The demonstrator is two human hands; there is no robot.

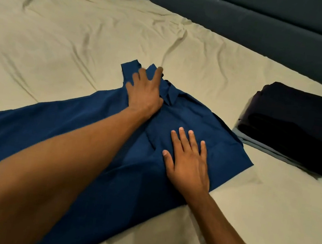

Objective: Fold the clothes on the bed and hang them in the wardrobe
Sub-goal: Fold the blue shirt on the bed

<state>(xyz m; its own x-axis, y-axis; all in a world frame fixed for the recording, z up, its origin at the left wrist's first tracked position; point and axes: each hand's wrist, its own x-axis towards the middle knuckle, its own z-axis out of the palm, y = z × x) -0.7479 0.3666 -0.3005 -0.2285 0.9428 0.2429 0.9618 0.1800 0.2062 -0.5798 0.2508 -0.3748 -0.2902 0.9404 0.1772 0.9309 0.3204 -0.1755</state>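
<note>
**Blue garment flat on bed, both hands on it**

Head view:
- Folded pile [291, 127] is sitting on the bed to the right of the blue garment [56, 127], just beside its right edge, apart from both hands. Dark items on top, a lighter grey-blue layer showing at the bottom; can't count the layers.
- Nothing is lying between the hands and the garment. The left forearm is crossing over the middle of the garment and hiding part of it.
- Count: one blue garment, one folded pile, two hands.
- Garment is lying spread across the near half of the bed, running from the lower left edge of the view toward centre right, with its bunched end at the far side.
- Left hand [145, 90] is resting on that bunched far end, fingers spread and mostly straight; whether any are pinching cloth, can't tell.
- Right hand [188, 163] is pressing flat on the garment nearer the right edge, fingers straight and spread wide, holding nothing.
- Bed sheet [85, 38] is pale cream-green and wrinkled. Padded dark blue headboard [252, 25] is running along the far right. A light wall and a dark curtain are showing at top left.
</note>
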